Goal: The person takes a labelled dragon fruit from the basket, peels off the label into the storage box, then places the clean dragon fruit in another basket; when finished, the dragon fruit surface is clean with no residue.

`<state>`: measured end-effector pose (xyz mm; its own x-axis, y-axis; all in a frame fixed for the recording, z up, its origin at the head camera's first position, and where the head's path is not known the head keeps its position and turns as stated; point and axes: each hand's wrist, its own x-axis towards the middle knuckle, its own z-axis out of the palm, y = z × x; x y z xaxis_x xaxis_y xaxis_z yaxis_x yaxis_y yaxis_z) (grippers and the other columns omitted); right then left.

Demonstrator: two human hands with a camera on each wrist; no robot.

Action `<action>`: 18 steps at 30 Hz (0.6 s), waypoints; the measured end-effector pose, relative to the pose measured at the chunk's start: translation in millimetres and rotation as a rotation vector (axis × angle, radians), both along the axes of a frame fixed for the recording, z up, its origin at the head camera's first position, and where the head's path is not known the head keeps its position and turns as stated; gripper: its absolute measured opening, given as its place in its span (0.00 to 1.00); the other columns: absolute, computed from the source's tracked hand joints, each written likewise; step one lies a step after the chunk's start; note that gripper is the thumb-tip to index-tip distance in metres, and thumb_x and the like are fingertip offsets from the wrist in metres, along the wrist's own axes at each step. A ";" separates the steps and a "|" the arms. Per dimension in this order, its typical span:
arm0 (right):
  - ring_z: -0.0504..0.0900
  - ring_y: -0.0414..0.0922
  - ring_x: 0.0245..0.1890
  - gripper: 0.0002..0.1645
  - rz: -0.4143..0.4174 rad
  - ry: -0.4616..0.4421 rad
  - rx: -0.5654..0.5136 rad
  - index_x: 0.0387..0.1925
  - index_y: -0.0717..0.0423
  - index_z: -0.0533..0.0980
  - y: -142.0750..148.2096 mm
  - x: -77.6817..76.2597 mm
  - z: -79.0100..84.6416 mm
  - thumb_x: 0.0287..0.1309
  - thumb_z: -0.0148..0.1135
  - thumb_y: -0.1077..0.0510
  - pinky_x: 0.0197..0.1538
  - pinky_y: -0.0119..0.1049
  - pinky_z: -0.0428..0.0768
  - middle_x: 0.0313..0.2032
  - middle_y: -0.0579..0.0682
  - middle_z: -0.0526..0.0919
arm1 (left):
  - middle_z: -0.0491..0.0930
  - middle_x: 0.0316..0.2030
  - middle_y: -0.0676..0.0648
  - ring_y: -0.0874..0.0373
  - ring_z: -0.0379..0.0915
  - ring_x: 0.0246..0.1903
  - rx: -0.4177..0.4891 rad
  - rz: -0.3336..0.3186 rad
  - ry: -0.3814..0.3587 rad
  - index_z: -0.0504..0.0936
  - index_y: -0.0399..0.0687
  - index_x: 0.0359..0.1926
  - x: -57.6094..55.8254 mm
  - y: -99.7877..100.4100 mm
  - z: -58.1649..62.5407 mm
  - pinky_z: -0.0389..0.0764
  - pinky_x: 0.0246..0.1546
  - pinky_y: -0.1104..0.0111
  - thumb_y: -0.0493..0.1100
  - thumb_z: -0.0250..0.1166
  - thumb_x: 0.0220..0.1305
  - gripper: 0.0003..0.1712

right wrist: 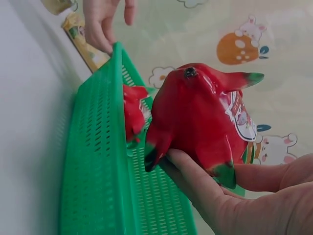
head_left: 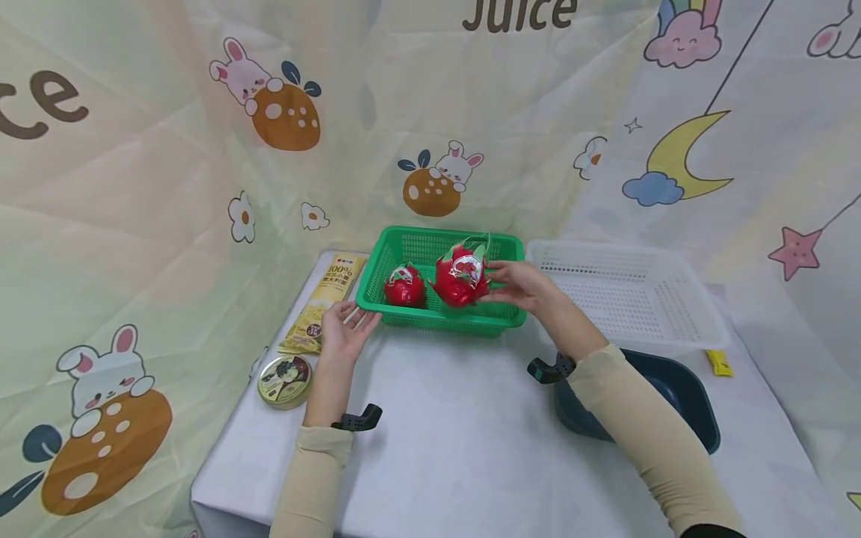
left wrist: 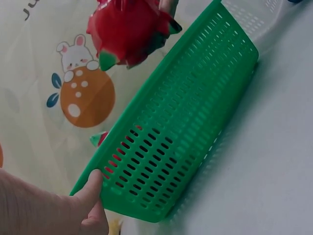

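My right hand (head_left: 521, 286) grips a red dragon fruit (head_left: 460, 275) with green-tipped scales and a printed label, holding it over the green basket (head_left: 437, 320). In the right wrist view the fruit (right wrist: 195, 117) is raised above the basket's rim, with thumb and fingers round its side. A second dragon fruit (head_left: 405, 287) lies inside the basket at its left end. At the basket's front left corner is my left hand (head_left: 347, 329); in the left wrist view its thumb and a finger (left wrist: 90, 193) touch the rim there, the other fingers partly hidden.
Left of the basket lie a yellow pasta packet (head_left: 323, 302) and a round tin (head_left: 285, 381). On the right stands a white basket (head_left: 625, 295), with a dark blue bin (head_left: 679, 388) in front, partly behind my right arm. A small yellow packet (head_left: 720, 363) lies near the right edge.
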<state>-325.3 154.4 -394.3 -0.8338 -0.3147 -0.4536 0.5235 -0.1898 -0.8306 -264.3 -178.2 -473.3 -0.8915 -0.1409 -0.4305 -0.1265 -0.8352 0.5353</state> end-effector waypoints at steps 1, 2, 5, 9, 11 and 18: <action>0.62 0.66 0.75 0.35 0.010 0.004 0.001 0.83 0.55 0.51 1.7 2.9 1.1 0.80 0.43 0.64 0.67 0.56 0.73 0.79 0.59 0.55 | 0.61 0.65 0.36 0.43 0.66 0.64 -0.004 -0.001 0.000 0.56 0.39 0.70 -0.2 -0.1 -0.4 0.78 0.65 0.52 0.39 0.48 0.76 0.26; 0.61 0.66 0.75 0.35 0.020 0.007 -0.003 0.83 0.55 0.51 3.6 5.9 2.1 0.80 0.43 0.64 0.68 0.56 0.72 0.79 0.59 0.54 | 0.61 0.65 0.36 0.43 0.66 0.64 -0.007 -0.001 0.001 0.55 0.39 0.71 -0.3 -0.2 -0.8 0.78 0.64 0.52 0.39 0.48 0.76 0.27; 0.61 0.66 0.74 0.35 0.038 0.021 0.005 0.82 0.56 0.51 8.8 14.7 6.0 0.80 0.44 0.64 0.70 0.57 0.70 0.79 0.59 0.55 | 0.61 0.64 0.36 0.43 0.66 0.64 -0.008 -0.001 -0.002 0.55 0.39 0.71 0.0 -0.3 -0.4 0.79 0.63 0.53 0.39 0.49 0.76 0.27; 0.64 0.67 0.72 0.35 0.066 0.052 0.042 0.82 0.57 0.52 15.0 27.0 9.8 0.79 0.46 0.64 0.70 0.59 0.68 0.78 0.60 0.56 | 0.62 0.62 0.37 0.43 0.66 0.64 -0.003 -0.006 -0.012 0.54 0.40 0.71 0.1 -1.4 -2.1 0.79 0.64 0.52 0.39 0.49 0.76 0.28; 0.65 0.67 0.71 0.35 0.079 0.064 0.052 0.81 0.58 0.54 17.5 32.8 10.5 0.79 0.47 0.64 0.70 0.59 0.69 0.77 0.60 0.57 | 0.62 0.61 0.38 0.43 0.66 0.64 -0.001 -0.007 -0.015 0.54 0.40 0.71 0.1 -1.8 -2.7 0.78 0.64 0.52 0.40 0.49 0.77 0.27; 0.75 0.64 0.62 0.35 0.115 0.117 0.083 0.81 0.60 0.54 25.3 54.2 8.9 0.78 0.48 0.64 0.66 0.57 0.74 0.75 0.63 0.59 | 0.62 0.61 0.38 0.44 0.66 0.64 -0.012 -0.021 -0.005 0.55 0.40 0.72 -1.6 -2.5 -2.7 0.80 0.62 0.52 0.41 0.48 0.77 0.27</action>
